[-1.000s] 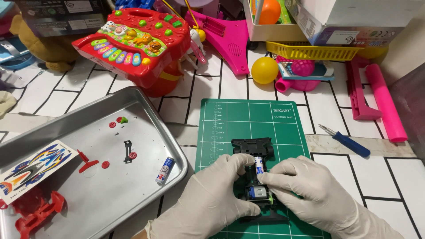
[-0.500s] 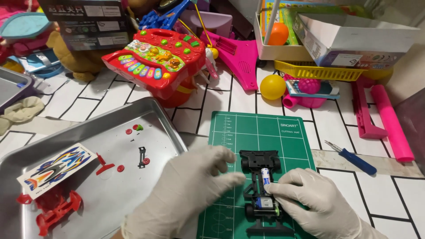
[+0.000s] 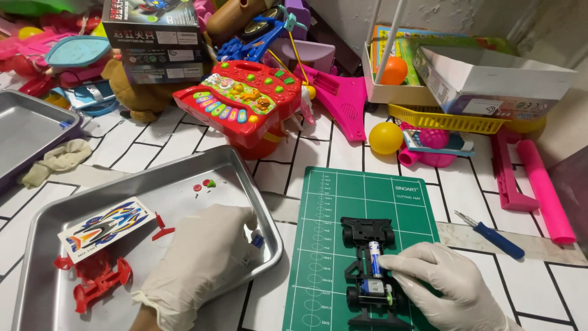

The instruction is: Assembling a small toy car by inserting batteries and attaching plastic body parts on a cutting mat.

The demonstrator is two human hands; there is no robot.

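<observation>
A black toy car chassis [image 3: 367, 233] lies on a green cutting mat [image 3: 367, 196], with a battery [image 3: 374, 252] seated along its middle. My right hand [image 3: 441, 285], in a white glove, grips the chassis from the right, its fingertips against that battery. My left hand [image 3: 202, 257], also gloved, is palm-down in the metal tray [image 3: 153, 178] near its right rim. Its fingers curl over a small battery, of which only a blue end [image 3: 257, 241] shows.
The tray also holds a sticker sheet [image 3: 107, 228], red car body parts [image 3: 95, 279] and small red bits. A blue-handled screwdriver [image 3: 493, 236] lies right of the mat. Behind are a red toy keyboard [image 3: 245, 104], a yellow ball [image 3: 386, 138], boxes and a second tray [image 3: 24, 129].
My left hand left the chassis and moved left into the tray, onto the small battery. My right hand stayed on the chassis. The view tilted up and back.
</observation>
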